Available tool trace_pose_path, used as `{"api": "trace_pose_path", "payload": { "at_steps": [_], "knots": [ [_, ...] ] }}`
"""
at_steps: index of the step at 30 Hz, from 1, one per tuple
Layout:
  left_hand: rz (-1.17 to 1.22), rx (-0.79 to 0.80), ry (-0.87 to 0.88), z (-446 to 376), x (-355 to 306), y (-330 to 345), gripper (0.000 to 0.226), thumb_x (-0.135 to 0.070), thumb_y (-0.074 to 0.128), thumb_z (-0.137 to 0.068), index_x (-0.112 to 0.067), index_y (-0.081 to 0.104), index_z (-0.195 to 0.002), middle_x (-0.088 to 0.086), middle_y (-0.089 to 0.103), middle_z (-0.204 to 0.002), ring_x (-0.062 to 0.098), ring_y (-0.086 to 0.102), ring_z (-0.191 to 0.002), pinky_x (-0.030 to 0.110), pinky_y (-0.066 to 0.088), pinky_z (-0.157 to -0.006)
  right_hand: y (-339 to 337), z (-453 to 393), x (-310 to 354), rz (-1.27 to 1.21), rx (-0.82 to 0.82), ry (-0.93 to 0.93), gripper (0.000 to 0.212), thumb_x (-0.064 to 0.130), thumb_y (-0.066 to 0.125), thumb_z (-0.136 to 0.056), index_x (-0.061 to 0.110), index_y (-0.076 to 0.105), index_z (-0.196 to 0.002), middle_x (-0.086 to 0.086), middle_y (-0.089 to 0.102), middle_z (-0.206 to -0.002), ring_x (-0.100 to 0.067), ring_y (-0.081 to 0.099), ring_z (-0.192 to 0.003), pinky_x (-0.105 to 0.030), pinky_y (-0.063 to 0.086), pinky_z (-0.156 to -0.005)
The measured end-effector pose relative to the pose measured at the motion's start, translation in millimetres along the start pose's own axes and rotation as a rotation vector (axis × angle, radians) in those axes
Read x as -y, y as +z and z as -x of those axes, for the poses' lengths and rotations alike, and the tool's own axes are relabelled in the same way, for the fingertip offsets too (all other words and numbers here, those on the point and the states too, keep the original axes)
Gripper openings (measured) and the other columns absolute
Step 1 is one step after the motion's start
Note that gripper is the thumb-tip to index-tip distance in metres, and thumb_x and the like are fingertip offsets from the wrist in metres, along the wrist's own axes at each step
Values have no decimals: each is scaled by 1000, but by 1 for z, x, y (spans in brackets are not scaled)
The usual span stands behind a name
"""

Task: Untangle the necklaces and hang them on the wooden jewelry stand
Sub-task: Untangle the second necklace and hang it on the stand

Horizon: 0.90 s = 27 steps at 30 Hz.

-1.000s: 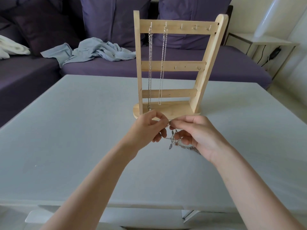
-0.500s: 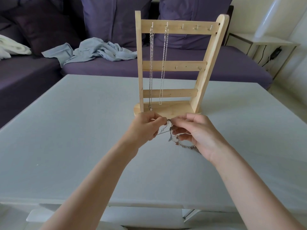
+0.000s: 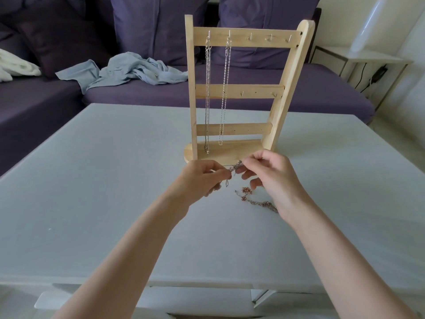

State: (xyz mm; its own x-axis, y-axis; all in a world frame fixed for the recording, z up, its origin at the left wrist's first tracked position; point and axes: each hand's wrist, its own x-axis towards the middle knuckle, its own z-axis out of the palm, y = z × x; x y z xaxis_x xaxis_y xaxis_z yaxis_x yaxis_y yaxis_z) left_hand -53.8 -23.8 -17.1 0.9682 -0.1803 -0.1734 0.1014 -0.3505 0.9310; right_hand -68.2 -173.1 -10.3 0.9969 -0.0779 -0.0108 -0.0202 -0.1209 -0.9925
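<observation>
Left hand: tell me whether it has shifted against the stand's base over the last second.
Yes. The left hand has dropped toward the person, off the wooden stand base's front edge, and slid slightly left, still pinching the tangled chain.

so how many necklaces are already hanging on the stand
2: one chain on the top bar's leftmost hook, one on the next hook right. Others remain tangled between the hands and on the table.
</observation>
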Motion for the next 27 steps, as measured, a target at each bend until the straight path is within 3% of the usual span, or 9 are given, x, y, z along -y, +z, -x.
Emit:
{"api": "trace_pose_path", "payload": {
  "at_steps": [4, 8, 11, 14, 21, 27],
  "knots": [
    [-161, 136, 18, 3, 4, 8, 11, -22, 68, -82, -20, 66, -72, -5, 61, -71, 9, 48, -67, 17, 38, -61, -2, -1, 0, -205, -7, 79, 9, 4, 54, -91, 5, 57, -82, -9, 69, -70, -13, 61, -59, -20, 46, -52],
    [-71, 41, 2, 2, 1, 8, 11, -24, 68, -82, -16, 66, -76, -4, 55, -71, 7, 47, -67, 16, 40, -63, -10, -4, 0, -188, -48, 51, 9, 5, 58, -89, 6, 62, -82, -5, 70, -70, -13, 60, -61, -19, 48, -53],
    [25, 50, -6, 3, -2, 2, 10, -22, 65, -85, -13, 65, -79, -3, 55, -74, 8, 49, -71, 17, 42, -68, -9, -5, -4, -37, 122, 58, 11, 10, 59, -90, 4, 68, -93, -7, 72, -86, -14, 64, -72, -22, 51, -63],
    [73, 71, -7, 6, -3, 0, 14, -22, 60, -88, -14, 60, -77, -2, 57, -76, 8, 52, -74, 20, 43, -73, -2, -3, -8, -46, 246, 73, 18, 8, 55, -92, 0, 70, -97, -11, 72, -87, -15, 65, -73, -20, 51, -64],
    [30, 82, 11, 5, -3, -5, 17, -23, 58, -90, -16, 66, -76, -5, 61, -74, 4, 55, -70, 18, 45, -72, -1, -3, -4, -32, 166, 28, 8, 6, 64, -84, 3, 72, -83, -9, 71, -75, -11, 65, -68, -17, 49, -60],
    [-116, 142, 47, 5, -3, 0, 15, -22, 61, -87, -14, 71, -78, 0, 63, -77, 6, 52, -69, 15, 42, -64, 4, -4, 1, -111, 55, 147, 22, 4, 52, -86, 7, 54, -65, -3, 57, -60, -14, 54, -56, -22, 41, -54]
  ]
}}
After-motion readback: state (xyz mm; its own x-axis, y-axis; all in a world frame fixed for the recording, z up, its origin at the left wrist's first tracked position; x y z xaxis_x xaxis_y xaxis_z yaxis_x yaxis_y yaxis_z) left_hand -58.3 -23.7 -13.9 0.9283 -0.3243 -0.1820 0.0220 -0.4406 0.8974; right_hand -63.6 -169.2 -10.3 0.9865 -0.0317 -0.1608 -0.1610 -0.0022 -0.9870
